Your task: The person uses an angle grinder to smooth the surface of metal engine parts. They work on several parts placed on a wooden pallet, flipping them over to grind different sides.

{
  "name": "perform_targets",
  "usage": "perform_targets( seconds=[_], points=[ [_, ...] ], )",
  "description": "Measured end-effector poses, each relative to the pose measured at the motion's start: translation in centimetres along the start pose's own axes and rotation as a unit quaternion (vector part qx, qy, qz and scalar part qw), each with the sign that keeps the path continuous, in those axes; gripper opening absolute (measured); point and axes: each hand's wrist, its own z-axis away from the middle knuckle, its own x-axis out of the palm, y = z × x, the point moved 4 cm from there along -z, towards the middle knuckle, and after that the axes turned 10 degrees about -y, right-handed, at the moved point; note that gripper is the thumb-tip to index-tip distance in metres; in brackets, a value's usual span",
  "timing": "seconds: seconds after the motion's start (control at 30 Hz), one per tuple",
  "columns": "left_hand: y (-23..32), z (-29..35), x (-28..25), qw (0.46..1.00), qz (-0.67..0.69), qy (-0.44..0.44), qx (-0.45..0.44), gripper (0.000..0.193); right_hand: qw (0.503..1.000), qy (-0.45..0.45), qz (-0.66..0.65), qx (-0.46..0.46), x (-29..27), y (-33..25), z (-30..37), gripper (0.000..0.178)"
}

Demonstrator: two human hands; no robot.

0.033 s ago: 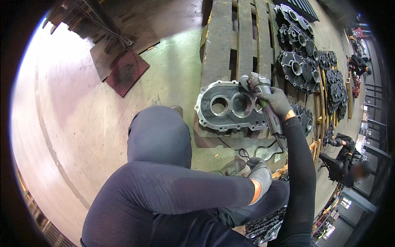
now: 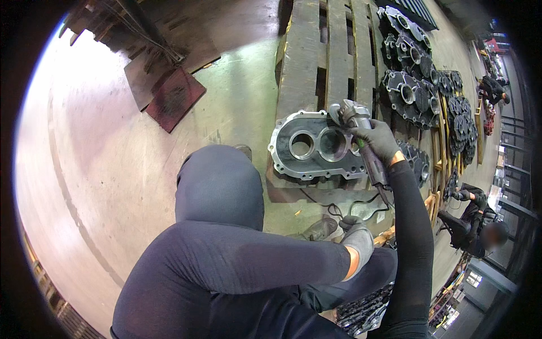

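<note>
My right hand point(image 2: 378, 141), in a dark glove, is wrapped round the body of an angle grinder point(image 2: 367, 155). The grinder's head and disc rest over the right end of a flat metal gearbox housing point(image 2: 288, 161). This housing has a bright machined rim, a dark inner face and large round bores. My left hand point(image 2: 359, 244), in a grey glove, is closed low beside my knee. Loops of a black power cord point(image 2: 333, 209) meet at its fingertips. The grinder's handle partly hides the housing's right end.
A wooden pallet point(image 2: 299, 62) lies under the housing. Dark castings point(image 2: 409, 96) are stacked along its right side. Red-brown and grey plates point(image 2: 175, 100) lie on the floor at far left, by a post. One person point(image 2: 471, 220) sits at the right; another bends farther back.
</note>
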Motion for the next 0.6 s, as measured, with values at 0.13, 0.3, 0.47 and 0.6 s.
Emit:
perform_targets(
  seconds=[0.13, 0.3, 0.47, 0.6],
  points=[
    [-0.2, 0.8, 0.5, 0.999, 0.025, 0.035, -0.016, 0.037, 0.998, 0.004, 0.035, -0.045, 1.5, -1.4, -1.2, 0.061],
    [-0.9, 1.9, -0.6, 0.999, -0.011, -0.035, 0.022, 0.049, 0.997, 0.010, 0.048, -0.054, 3.0, -2.6, -0.6, 0.062],
    [-0.7, -0.7, 0.1, 0.997, -0.056, -0.058, 0.016, 0.056, 0.997, -0.008, 0.060, -0.052, 4.0, -5.4, 0.9, 0.061],
    [-0.9, -0.3, 0.4, 0.997, -0.058, -0.052, 0.007, 0.055, 0.993, -0.008, 0.088, -0.078, 5.4, -8.1, 1.5, 0.061]
  ],
)
